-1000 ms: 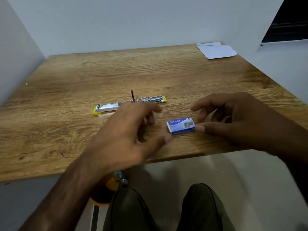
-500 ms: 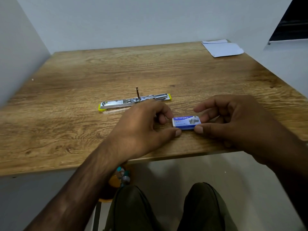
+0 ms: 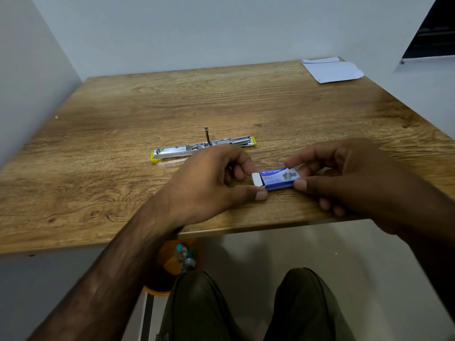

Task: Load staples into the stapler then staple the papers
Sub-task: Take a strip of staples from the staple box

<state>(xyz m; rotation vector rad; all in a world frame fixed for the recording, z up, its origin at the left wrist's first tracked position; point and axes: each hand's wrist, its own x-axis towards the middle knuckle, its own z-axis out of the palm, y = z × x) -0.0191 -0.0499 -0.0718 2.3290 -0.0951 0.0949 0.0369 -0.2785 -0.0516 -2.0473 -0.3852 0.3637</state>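
Observation:
A small blue staple box (image 3: 279, 178) lies near the front edge of the wooden table (image 3: 123, 114). My right hand (image 3: 344, 178) pinches its right end between thumb and fingers. My left hand (image 3: 211, 183) pinches the white inner tray, which sticks out a little at the box's left end. Behind my left hand lies the stapler (image 3: 199, 150), opened flat, silver with yellow ends and a small metal pin standing up. The white papers (image 3: 331, 70) lie at the far right corner of the table.
Grey walls close the table on the left and at the back. Under the table's front edge sits an orange container (image 3: 172, 264) with small items. My knees in dark green trousers are below.
My left hand came to the box's left end and took hold there. The white inner tray now pokes out on the left. My right hand kept its hold on the right end.

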